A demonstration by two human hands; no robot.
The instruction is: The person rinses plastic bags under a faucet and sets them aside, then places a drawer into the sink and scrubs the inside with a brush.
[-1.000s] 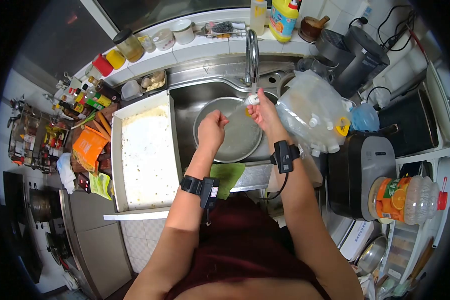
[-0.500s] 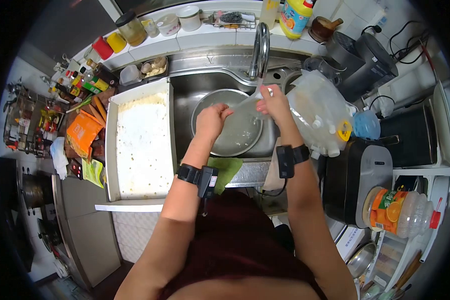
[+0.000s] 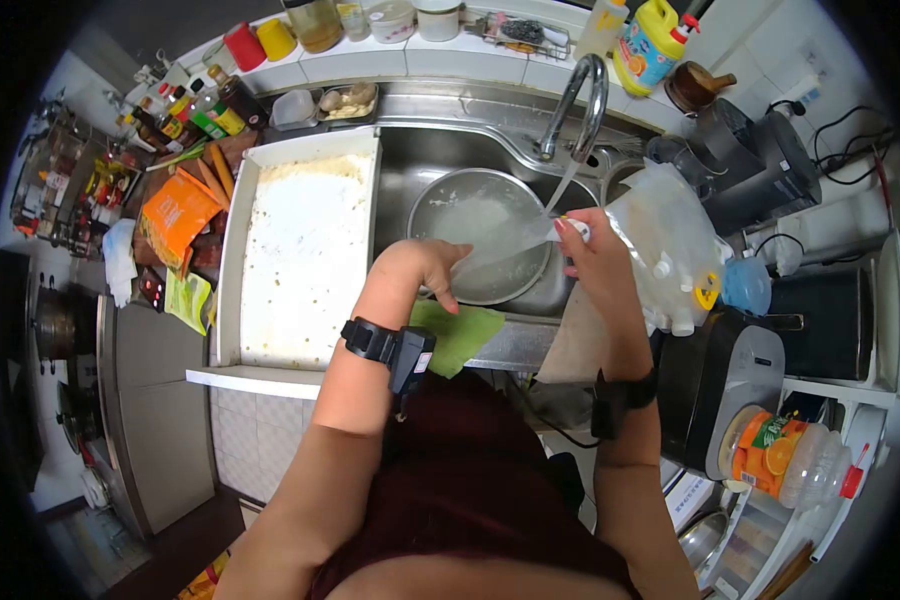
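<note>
A clear plastic pouch [image 3: 515, 245] with a white spout is stretched between my hands above a round metal basin [image 3: 478, 290] in the sink. My right hand [image 3: 592, 245] is closed on the spout end, just under the running faucet [image 3: 592, 100]. At the pouch's other end, my left hand [image 3: 420, 268] grips it with the fingers, the thumb sticking out below. Cloudy water with some froth fills the basin. More clear spouted pouches [image 3: 660, 235] lie in a pile to the right of the sink.
A white tray-like box [image 3: 305, 270] with crumbs stands left of the sink. A green cloth [image 3: 460, 335] hangs over the sink's front edge. Bottles and jars line the back ledge. A black appliance [image 3: 715, 375] and an orange-labelled bottle [image 3: 785, 455] are at right.
My right hand has shifted right and lower, to the spout end of the pouch. My left hand has moved down slightly and turned. The view has swung, so the faucet's running stream shows clearly.
</note>
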